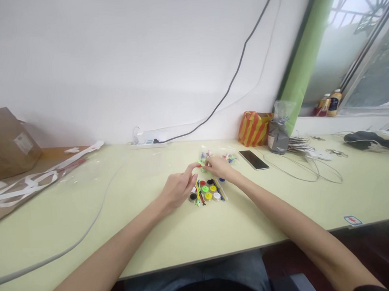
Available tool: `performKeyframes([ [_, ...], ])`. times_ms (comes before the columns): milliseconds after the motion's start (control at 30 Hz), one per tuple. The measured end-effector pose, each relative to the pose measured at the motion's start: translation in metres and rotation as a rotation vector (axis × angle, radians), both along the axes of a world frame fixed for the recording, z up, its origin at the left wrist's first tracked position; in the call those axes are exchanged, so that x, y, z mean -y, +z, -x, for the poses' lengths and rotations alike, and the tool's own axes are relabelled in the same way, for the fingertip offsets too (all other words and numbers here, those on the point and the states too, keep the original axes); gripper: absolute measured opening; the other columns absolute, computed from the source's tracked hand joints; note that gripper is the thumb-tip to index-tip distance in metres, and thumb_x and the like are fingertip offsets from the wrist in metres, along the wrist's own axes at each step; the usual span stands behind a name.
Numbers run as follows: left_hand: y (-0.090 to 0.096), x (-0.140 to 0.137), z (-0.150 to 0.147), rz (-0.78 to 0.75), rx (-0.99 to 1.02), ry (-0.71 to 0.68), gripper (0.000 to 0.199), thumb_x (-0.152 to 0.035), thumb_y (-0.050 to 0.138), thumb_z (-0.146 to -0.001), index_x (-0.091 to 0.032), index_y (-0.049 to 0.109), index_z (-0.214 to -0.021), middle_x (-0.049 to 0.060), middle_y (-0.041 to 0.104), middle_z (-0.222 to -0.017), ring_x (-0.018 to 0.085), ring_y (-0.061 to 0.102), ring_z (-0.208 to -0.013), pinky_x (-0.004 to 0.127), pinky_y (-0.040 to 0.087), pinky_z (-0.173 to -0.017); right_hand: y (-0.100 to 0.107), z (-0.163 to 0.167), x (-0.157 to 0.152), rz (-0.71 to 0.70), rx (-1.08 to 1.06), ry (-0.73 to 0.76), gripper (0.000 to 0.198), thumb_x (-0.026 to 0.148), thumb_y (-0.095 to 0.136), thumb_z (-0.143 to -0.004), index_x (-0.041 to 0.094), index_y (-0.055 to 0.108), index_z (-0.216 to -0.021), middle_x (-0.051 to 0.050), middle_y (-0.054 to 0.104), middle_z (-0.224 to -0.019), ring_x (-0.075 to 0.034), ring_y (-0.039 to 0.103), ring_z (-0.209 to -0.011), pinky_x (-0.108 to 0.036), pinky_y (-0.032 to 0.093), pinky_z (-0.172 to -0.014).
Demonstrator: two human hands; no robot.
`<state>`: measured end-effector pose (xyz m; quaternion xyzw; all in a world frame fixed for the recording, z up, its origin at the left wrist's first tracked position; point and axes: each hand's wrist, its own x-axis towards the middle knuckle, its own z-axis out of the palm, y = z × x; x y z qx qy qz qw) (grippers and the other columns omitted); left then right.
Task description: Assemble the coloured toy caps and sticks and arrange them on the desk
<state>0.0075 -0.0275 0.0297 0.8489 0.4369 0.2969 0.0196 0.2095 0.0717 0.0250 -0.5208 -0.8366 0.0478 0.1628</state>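
My left hand [180,189] reaches in from the left, its index finger stretched toward my right fingertips and its other fingers curled. My right hand [219,167] is closed in a pinch beside it. Between the fingertips shows a small red and green plastic piece [200,164], too small to make out fully. Just behind lies a clear plastic bag [229,156] with several coloured pieces. Below my hands, small round pots with coloured tops stand close together, among them a yellow-topped pot [208,197] and a black-topped pot [193,197]. Thin coloured plastic sticks [219,190] lie across them.
A smartphone [254,159] lies right of the bag. Behind it stand a red-and-yellow striped bag [255,129] and a grey pouch [278,136]. A power strip [149,144] sits by the wall. A cardboard box [10,144] and a white cable [88,229] are at left.
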Motion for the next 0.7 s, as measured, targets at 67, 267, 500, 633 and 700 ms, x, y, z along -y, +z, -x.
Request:
performKeyframes([
  [67,-0.001,-0.001,0.002,0.004,-0.003,0.019,0.035,-0.032,0.028,-0.106,-0.022,0.046,-0.134,-0.005,0.057,-0.065,0.015,0.055,-0.055,0.026,0.035,-0.060,0.002,0.006,-0.007,0.019,-0.013,0.040,0.008,0.023,0.062,-0.089,0.016,0.066,-0.087,-0.012,0.074,-0.094,-0.024,0.067,-0.090,-0.027,0.039,-0.068],
  [267,-0.008,-0.010,0.002,-0.044,0.041,0.110,0.025,-0.036,0.041,-0.102,-0.020,0.050,-0.119,0.004,0.065,-0.096,0.019,0.063,-0.079,0.030,0.044,-0.068,0.012,0.002,0.018,0.104,-0.323,0.244,0.010,0.018,0.054,-0.089,0.019,0.054,-0.099,-0.002,0.073,-0.079,-0.015,0.066,-0.071,-0.024,0.044,-0.066],
  [500,-0.005,-0.010,-0.003,-0.035,0.022,-0.159,0.024,-0.033,0.041,-0.104,-0.020,0.048,-0.123,0.010,0.062,-0.117,0.023,0.060,-0.104,0.037,0.047,-0.087,0.017,-0.007,0.061,0.504,-0.835,0.573,0.009,0.020,0.059,-0.082,0.020,0.052,-0.088,0.000,0.069,-0.070,-0.019,0.069,-0.069,-0.027,0.048,-0.066],
  [633,0.002,-0.004,-0.008,-0.042,0.048,-0.192,0.016,-0.034,0.047,-0.100,-0.019,0.054,-0.099,0.005,0.064,-0.095,0.020,0.059,-0.085,0.034,0.046,-0.078,0.023,-0.013,0.068,0.571,-0.890,0.635,0.007,0.023,0.060,-0.086,0.019,0.054,-0.087,0.001,0.067,-0.069,-0.016,0.065,-0.068,-0.025,0.046,-0.064],
  [700,0.006,0.001,-0.009,-0.004,0.067,-0.224,0.015,-0.032,0.050,-0.097,-0.019,0.053,-0.091,0.002,0.062,-0.083,0.017,0.058,-0.074,0.030,0.045,-0.070,0.024,-0.015,0.069,0.623,-0.896,0.672,0.011,0.027,0.059,-0.089,0.018,0.054,-0.086,0.002,0.064,-0.065,-0.013,0.059,-0.059,-0.024,0.042,-0.058],
])
